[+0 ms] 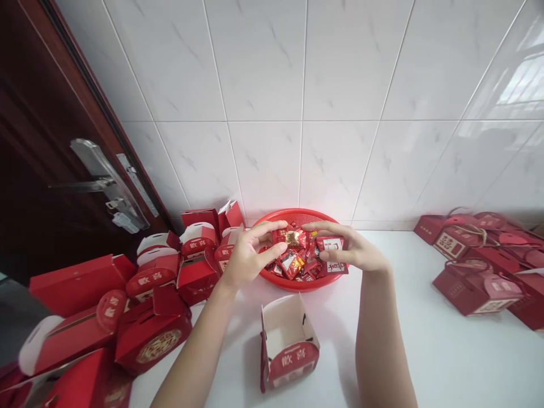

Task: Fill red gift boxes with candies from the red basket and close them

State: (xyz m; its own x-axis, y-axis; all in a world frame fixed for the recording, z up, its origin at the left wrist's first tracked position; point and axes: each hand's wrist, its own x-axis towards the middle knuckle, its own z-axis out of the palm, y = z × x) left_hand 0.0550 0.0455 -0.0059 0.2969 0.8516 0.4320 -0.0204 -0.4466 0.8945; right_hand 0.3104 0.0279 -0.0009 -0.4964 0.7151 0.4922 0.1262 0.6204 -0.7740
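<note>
A red plastic basket (300, 214) full of small red wrapped packets (291, 264) stands against the tiled wall. Over its left part, my left hand (254, 249) pinches a red and gold packet (293, 238) between thumb and fingers. My right hand (355, 248), above the basket's right side, has its thumb and fingers round a red packet with a white label (334, 262). In front of the basket, between my forearms, an open red box (293, 362) with a pale inside stands on the white table (335, 323). No contents show in it.
Many red boxes (155, 331) crowd the left side, some with raised flaps. More red boxes with handles (478, 286) are grouped at the right. Behind the left boxes is a dark door with a metal handle (102, 184); a tiled wall (340, 164) rises behind the table.
</note>
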